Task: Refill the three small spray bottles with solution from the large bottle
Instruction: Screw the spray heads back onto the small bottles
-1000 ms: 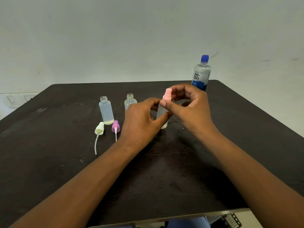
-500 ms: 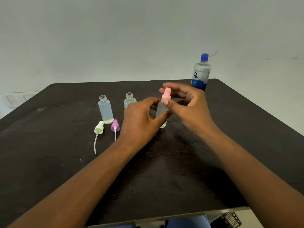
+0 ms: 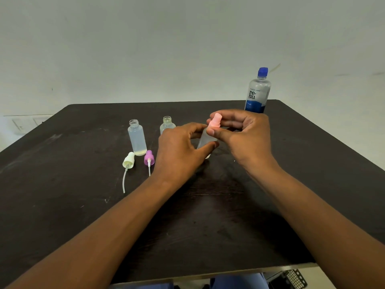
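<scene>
My left hand [image 3: 179, 151] grips the body of a small frosted spray bottle [image 3: 205, 140] that stands tilted on the dark table [image 3: 62, 195]. My right hand [image 3: 243, 134] pinches its pink spray cap [image 3: 215, 122] between thumb and fingers. Two other small bottles stand uncapped: one [image 3: 136, 137] at the left and one [image 3: 167, 125] partly hidden behind my left hand. A cream spray cap [image 3: 128, 160] and a purple spray cap [image 3: 149, 158], each with a dip tube, lie in front of them. The large bottle [image 3: 258, 92] with a blue cap stands at the back right.
The table's front edge runs along the bottom of the view, and its back edge lies near a pale wall. A dark keyboard-like object [image 3: 291, 279] shows below the front right edge.
My right hand has turned on the pink cap, its fingers shifting round it. The bottle leans a little more. My left hand keeps its hold.
</scene>
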`<state>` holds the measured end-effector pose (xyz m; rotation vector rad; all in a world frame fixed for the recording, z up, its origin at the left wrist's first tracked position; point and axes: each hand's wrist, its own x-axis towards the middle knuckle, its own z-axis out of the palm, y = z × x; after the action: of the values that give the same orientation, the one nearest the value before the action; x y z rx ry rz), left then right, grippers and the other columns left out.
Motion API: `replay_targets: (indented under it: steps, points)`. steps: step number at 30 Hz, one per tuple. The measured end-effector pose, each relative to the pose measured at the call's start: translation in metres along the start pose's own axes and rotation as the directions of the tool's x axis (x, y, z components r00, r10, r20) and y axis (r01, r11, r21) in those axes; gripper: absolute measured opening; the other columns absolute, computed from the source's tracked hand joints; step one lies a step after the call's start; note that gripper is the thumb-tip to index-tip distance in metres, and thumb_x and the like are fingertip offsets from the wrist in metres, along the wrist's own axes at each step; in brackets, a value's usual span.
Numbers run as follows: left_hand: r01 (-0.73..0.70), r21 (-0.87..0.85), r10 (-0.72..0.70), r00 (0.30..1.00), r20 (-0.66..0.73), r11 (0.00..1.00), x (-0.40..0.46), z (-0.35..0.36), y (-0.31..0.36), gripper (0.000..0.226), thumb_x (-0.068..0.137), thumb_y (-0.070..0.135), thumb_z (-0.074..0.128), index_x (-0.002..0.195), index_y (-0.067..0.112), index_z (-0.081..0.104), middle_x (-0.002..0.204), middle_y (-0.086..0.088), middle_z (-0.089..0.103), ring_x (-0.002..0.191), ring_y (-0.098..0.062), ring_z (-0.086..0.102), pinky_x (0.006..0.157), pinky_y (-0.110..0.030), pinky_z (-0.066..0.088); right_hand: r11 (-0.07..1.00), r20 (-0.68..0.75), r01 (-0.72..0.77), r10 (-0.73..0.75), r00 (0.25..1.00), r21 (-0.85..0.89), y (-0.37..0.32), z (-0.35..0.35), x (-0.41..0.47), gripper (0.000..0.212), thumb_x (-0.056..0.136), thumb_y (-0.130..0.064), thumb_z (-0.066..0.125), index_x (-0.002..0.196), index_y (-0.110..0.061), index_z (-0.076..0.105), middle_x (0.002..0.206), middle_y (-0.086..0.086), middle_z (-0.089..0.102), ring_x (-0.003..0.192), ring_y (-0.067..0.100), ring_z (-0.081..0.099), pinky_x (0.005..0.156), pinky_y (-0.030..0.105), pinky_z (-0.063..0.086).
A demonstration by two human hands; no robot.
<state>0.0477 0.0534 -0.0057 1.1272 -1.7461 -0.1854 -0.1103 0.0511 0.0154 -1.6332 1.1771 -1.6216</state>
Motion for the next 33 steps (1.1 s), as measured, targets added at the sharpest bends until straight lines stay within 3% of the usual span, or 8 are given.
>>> replay_targets:
  steps: [4,8,11,16,23,27,31,33]
  points:
    - [-0.012,0.051,0.011,0.999,0.034,0.999,0.002,-0.001,0.001,0.043,0.085,0.04,0.082,0.125,0.025,0.075,0.113,0.01,0.078,0.064,0.012,0.058,0.076,-0.014,0.052,0.998,-0.021,0.015,-0.016,1.0,-0.056,0.003,0.006,-0.002,0.034,0.081,-0.006,0.088,0.105,-0.028,0.077,0.096,-0.01,0.081,0.097,0.004,0.076,0.094,0.046,0.061]
    - [-0.004,0.051,0.005,1.0,-0.021,0.999,0.002,-0.004,0.002,0.048,0.087,0.041,0.076,0.131,0.023,0.072,0.113,0.007,0.078,0.08,0.0,0.072,0.092,-0.03,0.059,0.998,-0.054,0.026,-0.028,0.998,-0.05,0.008,0.009,0.002,0.036,0.089,0.0,0.079,0.114,-0.024,0.075,0.103,-0.009,0.08,0.103,0.004,0.075,0.096,0.04,0.061]
    - [0.017,0.026,-0.015,0.996,-0.093,1.0,0.003,-0.006,0.0,0.039,0.087,0.035,0.069,0.126,0.027,0.074,0.111,0.016,0.077,0.061,0.004,0.063,0.083,-0.035,0.061,0.993,-0.088,0.044,-0.053,0.995,-0.111,0.012,0.007,0.007,0.035,0.092,-0.003,0.077,0.121,-0.021,0.074,0.107,-0.011,0.078,0.106,0.005,0.073,0.096,0.034,0.06]
    - [0.006,0.062,0.007,0.979,-0.205,0.998,0.008,-0.015,-0.005,0.022,0.096,0.033,0.064,0.113,0.03,0.077,0.095,0.019,0.077,0.053,-0.003,0.058,0.064,-0.031,0.056,0.98,-0.071,0.008,-0.022,0.997,-0.197,0.015,0.005,0.01,0.036,0.095,-0.008,0.075,0.128,-0.021,0.071,0.115,-0.009,0.077,0.11,0.004,0.07,0.098,0.03,0.059]
    - [0.025,0.055,-0.008,0.96,-0.281,0.998,0.011,-0.025,-0.011,0.018,0.097,0.028,0.065,0.109,0.029,0.079,0.089,0.02,0.075,0.058,-0.004,0.062,0.068,-0.027,0.055,0.966,-0.059,0.001,-0.017,0.998,-0.26,0.019,0.004,0.012,0.037,0.093,-0.013,0.077,0.128,-0.024,0.069,0.116,-0.01,0.075,0.109,0.002,0.068,0.094,0.027,0.059]
    - [0.056,0.008,-0.049,0.925,-0.376,0.998,0.016,-0.037,-0.014,0.02,0.097,0.032,0.06,0.107,0.034,0.078,0.089,0.02,0.076,0.062,-0.009,0.066,0.074,-0.037,0.059,0.968,-0.074,-0.022,0.004,0.997,-0.252,0.021,0.003,0.012,0.037,0.093,-0.017,0.079,0.128,-0.022,0.07,0.117,-0.01,0.073,0.109,0.006,0.068,0.097,0.033,0.059]
    - [0.065,-0.023,-0.068,0.883,-0.465,0.998,0.02,-0.049,-0.016,0.022,0.1,0.032,0.056,0.107,0.031,0.077,0.085,0.02,0.075,0.063,-0.008,0.067,0.072,-0.035,0.058,0.962,-0.254,0.063,-0.133,0.958,-0.266,0.019,0.003,0.01,0.041,0.093,-0.036,0.078,0.13,-0.023,0.067,0.12,-0.011,0.067,0.107,0.006,0.064,0.089,0.035,0.059]
    - [0.058,-0.044,-0.072,0.861,-0.504,0.997,0.021,-0.052,-0.016,0.023,0.101,0.03,0.055,0.107,0.028,0.078,0.081,0.02,0.074,0.064,-0.004,0.067,0.069,-0.03,0.056,0.938,-0.324,0.156,-0.259,0.91,-0.31,0.017,0.004,0.009,0.038,0.091,-0.035,0.079,0.126,-0.023,0.068,0.116,-0.007,0.062,0.103,0.007,0.061,0.088,0.039,0.057]
